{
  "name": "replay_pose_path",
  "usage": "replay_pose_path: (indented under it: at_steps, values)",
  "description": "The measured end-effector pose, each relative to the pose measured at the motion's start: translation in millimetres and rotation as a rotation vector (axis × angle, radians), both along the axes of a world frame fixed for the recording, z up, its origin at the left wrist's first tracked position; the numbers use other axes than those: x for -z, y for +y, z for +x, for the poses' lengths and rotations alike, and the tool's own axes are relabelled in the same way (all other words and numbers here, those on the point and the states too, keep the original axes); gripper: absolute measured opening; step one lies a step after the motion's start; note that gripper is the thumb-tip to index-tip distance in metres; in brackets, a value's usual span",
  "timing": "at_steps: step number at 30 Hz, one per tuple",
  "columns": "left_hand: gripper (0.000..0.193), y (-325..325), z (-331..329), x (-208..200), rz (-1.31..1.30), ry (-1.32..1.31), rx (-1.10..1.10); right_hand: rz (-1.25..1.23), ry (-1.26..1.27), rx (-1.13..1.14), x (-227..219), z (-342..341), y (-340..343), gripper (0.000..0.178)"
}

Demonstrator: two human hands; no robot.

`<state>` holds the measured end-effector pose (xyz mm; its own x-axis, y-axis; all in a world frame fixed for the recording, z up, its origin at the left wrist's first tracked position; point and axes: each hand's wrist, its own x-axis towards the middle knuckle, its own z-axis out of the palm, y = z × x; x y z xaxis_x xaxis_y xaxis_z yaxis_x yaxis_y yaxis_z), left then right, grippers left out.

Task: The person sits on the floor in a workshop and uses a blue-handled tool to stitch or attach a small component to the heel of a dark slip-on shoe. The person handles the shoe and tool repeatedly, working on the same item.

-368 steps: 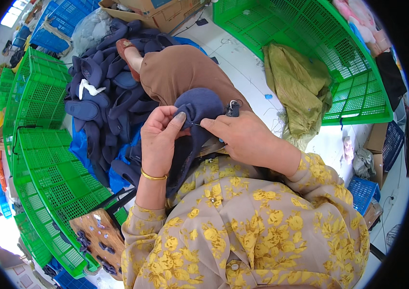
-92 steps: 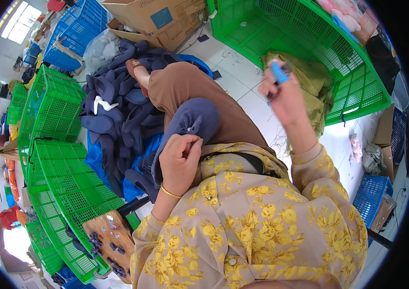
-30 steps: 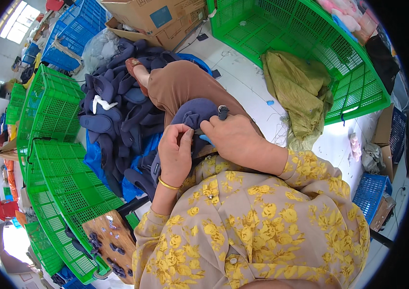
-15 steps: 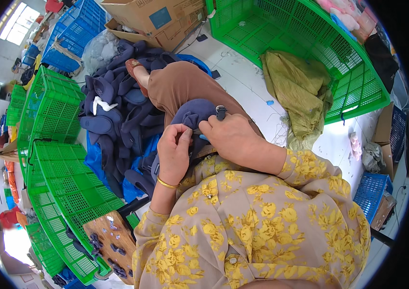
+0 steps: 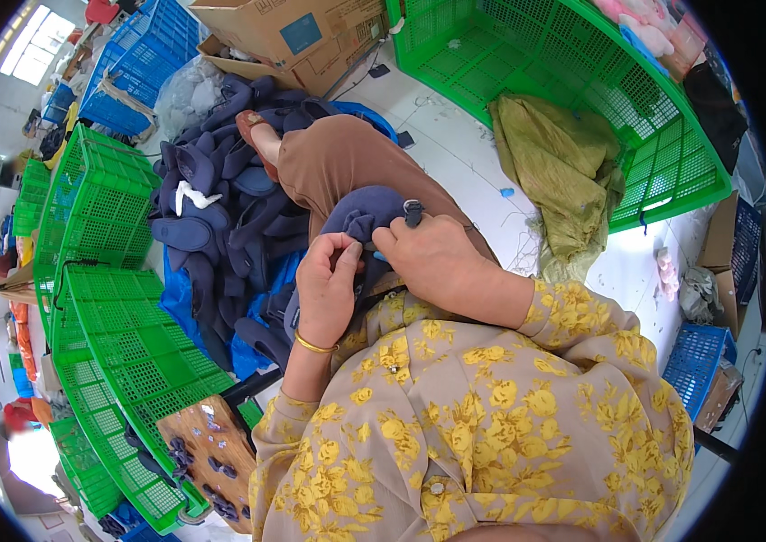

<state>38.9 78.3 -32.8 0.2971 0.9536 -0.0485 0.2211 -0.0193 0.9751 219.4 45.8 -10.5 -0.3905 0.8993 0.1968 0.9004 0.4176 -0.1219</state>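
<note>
Left hand: the left hand [image 5: 327, 291] comes up from the lower edge, wrist bent, a gold bangle [image 5: 314, 344] on it; the fingers are curled shut, pinching a fold of the navy piece [image 5: 366, 217].
Right hand: the right hand [image 5: 426, 259] reaches in from the right in a yellow-flowered sleeve, knuckles up, fingers closed around a small dark tool [image 5: 413, 212] whose tip sticks up just above them.
Navy piece: it lies on the person's lap over the brown-clad knee [image 5: 338, 161], bunched between the two hands, touching both; its rounded top shows beyond the fingertips.
Pile: a heap of navy pieces [image 5: 220, 208] sits on the floor to the left, just beside the knee.
Crates: green crates [image 5: 112, 298] stand left of the heap; another large one [image 5: 572, 72] stands to the upper right, an olive cloth [image 5: 563, 163] draped over its edge.
</note>
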Motion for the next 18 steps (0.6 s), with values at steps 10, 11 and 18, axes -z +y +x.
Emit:
replay_pose_path:
  at_steps: [10,11,18]
  values:
    - [0.009,2.2,-1.9,-6.1,-0.306,-0.283,-0.002,-0.017,0.064,-0.013,3.4,3.0,0.6,0.022]
    - [0.009,2.4,-3.0,-7.4,-0.323,-0.311,-0.014,-0.075,0.081,-0.022,-0.4,6.8,0.2,0.021]
    - [0.010,-5.0,-16.2,-24.2,-0.358,-0.470,0.033,-0.754,1.029,-0.049,-39.8,52.1,-5.3,0.018]
